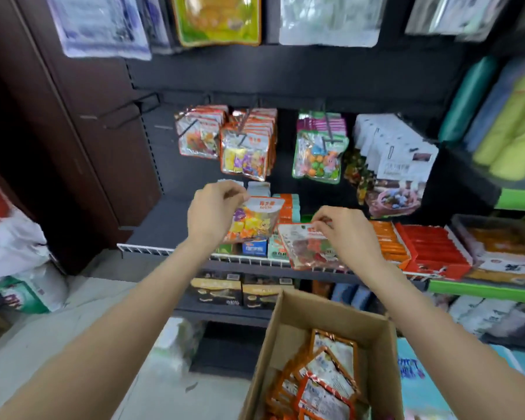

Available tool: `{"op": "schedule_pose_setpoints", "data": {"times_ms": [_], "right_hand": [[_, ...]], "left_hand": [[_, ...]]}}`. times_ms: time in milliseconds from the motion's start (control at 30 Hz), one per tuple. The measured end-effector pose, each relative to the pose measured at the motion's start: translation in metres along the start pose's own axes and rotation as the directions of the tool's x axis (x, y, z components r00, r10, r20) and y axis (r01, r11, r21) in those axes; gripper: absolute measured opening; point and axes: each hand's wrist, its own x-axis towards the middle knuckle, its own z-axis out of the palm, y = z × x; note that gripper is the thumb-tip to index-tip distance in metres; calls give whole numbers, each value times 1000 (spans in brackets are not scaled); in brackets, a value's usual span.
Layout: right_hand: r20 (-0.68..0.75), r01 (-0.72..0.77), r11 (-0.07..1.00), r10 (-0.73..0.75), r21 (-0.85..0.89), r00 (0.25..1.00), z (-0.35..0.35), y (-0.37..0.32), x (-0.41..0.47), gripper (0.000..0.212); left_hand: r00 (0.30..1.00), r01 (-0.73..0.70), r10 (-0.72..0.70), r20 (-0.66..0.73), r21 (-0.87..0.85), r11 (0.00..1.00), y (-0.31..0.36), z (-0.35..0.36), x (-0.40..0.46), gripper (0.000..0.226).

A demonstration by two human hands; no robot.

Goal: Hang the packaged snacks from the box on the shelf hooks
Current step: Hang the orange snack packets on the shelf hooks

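My left hand pinches the top edge of a snack pack with yellow and purple candies, held up before the shelf. My right hand pinches the top of a second pack with an orange-red border, lower and to the right. Both packs hang below the row of shelf hooks, where orange-edged snack packs and a neighbouring bunch are hung. The cardboard box stands open at the bottom centre with several orange-edged packs inside.
Green-edged candy packs and white packs hang further right. An empty hook juts out at the left. A wire-fronted shelf holds small boxes and red cartons. Bags lie on the floor at left.
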Motion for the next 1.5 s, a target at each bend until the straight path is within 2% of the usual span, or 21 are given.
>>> {"op": "schedule_pose_setpoints", "data": {"times_ms": [100,233,333,500,833,1067,1233,1300,1367,1433,1500], "right_hand": [[-34,-9,1000,9,9,999,-5,-17,27,11],[-46,-1,990,7,138,999,-5,-35,55,9],[-60,8,974,6,227,998,1,-45,71,8],[-34,2,965,7,264,999,14,-56,87,9],[-48,15,947,0,321,999,24,-67,105,11],[-72,18,954,4,301,997,23,-69,112,9],[-63,9,955,11,297,998,21,-63,113,9],[-74,15,954,7,300,997,20,-62,114,9],[-98,29,948,2,317,995,19,-63,114,8],[-112,47,937,-8,347,994,20,-66,113,9],[-102,60,916,-21,397,995,26,-70,111,10]], "left_hand": [[999,-47,46,-13,-40,998,0,-13,39,9],[998,-48,44,-39,-104,993,-11,-14,81,13],[1000,-2,-3,-29,-151,989,-21,-6,105,16],[998,32,-42,-44,-214,976,-31,5,122,19],[999,4,-11,-31,-215,977,-40,13,140,17],[998,7,-15,-59,-134,991,-37,21,156,14],[995,82,-89,-38,-153,985,-35,32,167,15],[997,54,-62,-38,-194,979,-39,30,162,22],[994,-20,-4,-110,-210,978,-42,24,147,28],[986,-96,58,-157,-243,965,-46,18,126,24],[993,-117,103,-61,-314,942,-52,9,104,23]]}}
